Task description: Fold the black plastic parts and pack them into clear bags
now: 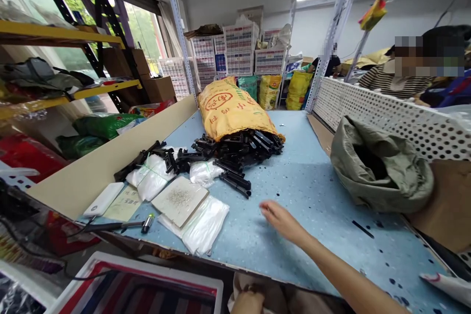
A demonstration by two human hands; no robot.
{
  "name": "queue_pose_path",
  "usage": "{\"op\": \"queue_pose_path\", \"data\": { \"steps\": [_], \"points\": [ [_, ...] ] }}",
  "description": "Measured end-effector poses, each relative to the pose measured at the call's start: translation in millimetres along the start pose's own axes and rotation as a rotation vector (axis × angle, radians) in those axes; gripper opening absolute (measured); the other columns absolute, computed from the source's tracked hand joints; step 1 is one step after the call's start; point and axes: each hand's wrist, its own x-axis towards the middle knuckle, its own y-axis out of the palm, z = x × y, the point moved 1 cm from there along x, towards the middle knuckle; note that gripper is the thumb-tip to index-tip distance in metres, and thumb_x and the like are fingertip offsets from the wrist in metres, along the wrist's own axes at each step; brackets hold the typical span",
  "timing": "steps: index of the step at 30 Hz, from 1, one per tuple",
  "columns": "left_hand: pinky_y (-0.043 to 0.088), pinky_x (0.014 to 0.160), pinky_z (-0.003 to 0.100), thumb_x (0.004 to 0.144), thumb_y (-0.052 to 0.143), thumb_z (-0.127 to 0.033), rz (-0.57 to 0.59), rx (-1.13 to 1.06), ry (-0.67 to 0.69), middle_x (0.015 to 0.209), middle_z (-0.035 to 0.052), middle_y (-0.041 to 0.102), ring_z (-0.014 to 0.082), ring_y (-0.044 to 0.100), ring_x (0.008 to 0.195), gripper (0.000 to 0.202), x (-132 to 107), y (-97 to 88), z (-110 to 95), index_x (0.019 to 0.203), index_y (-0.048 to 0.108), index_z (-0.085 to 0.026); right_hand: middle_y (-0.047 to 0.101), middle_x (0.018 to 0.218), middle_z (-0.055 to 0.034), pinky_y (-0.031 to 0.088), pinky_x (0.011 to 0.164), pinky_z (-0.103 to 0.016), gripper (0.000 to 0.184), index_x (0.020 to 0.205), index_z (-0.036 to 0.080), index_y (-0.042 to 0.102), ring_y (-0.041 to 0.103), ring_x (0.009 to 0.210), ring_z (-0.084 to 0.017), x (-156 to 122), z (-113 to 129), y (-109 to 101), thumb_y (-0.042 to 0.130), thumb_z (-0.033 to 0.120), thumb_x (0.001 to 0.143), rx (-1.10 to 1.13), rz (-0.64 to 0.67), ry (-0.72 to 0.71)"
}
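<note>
My right hand (279,218) hovers over the blue tabletop (294,176), with its fingers curled together and slightly blurred. Nothing shows in it. Closest to its fingertips lie black plastic parts (235,182), long and narrow, at the front of a larger black heap. The heap spills from the mouth of a yellow woven sack (235,108) lying on its side. At the bottom edge, my left hand (249,301) rests low by my lap, its fingers mostly hidden. To the left are a stack of clear plastic bags (206,228), a square board (180,200) and a bundle of bags (151,176).
A hammer (125,225), a white device (104,199) and a paper note (124,203) lie at the left edge. A grey-green cloth bag (382,167) stands right, before a perforated panel (390,108). A foam box (147,274) sits below the table. People work beyond the panel.
</note>
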Motion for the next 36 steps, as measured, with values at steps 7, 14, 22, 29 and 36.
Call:
{"op": "queue_pose_path", "data": {
  "steps": [7, 14, 22, 29, 36],
  "points": [
    [0.036, 0.102, 0.043, 0.071, 0.059, -0.03, -0.106, -0.152, -0.116, 0.125, 0.0132, 0.063, 0.0339, 0.052, 0.118, 0.048, 18.7, 6.8, -1.3, 0.118, 0.065, -0.018, 0.058, 0.104, -0.0134, 0.039, 0.09, -0.034, 0.021, 0.092, 0.015, 0.061, 0.054, 0.105, -0.026, 115.8, 4.5, 12.8, 0.05, 0.032, 0.091, -0.085, -0.126, 0.068],
    [0.049, 0.088, 0.036, 0.078, 0.052, -0.067, -0.377, -1.027, 0.198, 0.098, 0.0114, 0.068, 0.0239, 0.063, 0.094, 0.068, -10.4, -36.8, -41.6, 0.123, 0.056, -0.017, 0.057, 0.083, -0.0039, 0.046, 0.077, -0.029, 0.034, 0.081, 0.02, 0.055, 0.058, 0.082, -0.018, -16.4, -19.7, 15.4, 0.034, 0.039, 0.098, 0.041, -0.049, 0.005],
    [0.023, 0.117, 0.039, 0.086, 0.051, -0.055, -0.56, -0.996, 0.16, 0.151, 0.0097, 0.036, 0.0275, 0.029, 0.141, 0.076, -27.2, -83.5, -97.7, 0.148, 0.024, -0.022, 0.056, 0.081, -0.0036, 0.044, 0.068, -0.03, 0.034, 0.09, 0.022, 0.053, 0.053, 0.073, -0.017, -83.8, 1.6, -11.3, 0.029, 0.045, 0.099, 0.017, -0.216, -0.253],
    [0.011, 0.12, 0.04, 0.091, 0.045, -0.049, -0.434, -0.824, 0.237, 0.16, 0.0057, 0.013, 0.0249, 0.007, 0.147, 0.074, -38.6, -89.8, -99.0, 0.152, 0.012, -0.02, 0.056, 0.078, -0.0061, 0.042, 0.067, -0.033, 0.036, 0.084, 0.02, 0.054, 0.049, 0.073, -0.019, -34.5, 2.6, -37.0, 0.033, 0.047, 0.097, -0.211, -0.15, -0.561],
    [0.016, 0.119, 0.044, 0.091, 0.049, -0.043, -0.547, -0.66, 0.217, 0.159, 0.0098, 0.019, 0.0265, 0.018, 0.145, 0.076, -27.5, -103.7, -90.1, 0.152, 0.009, -0.021, 0.042, 0.057, 0.004, 0.033, 0.047, -0.024, 0.048, 0.073, 0.021, 0.046, 0.039, 0.049, -0.011, -30.6, 5.7, -12.0, 0.023, 0.057, 0.096, 0.574, 0.241, 0.074]
  ]
}}
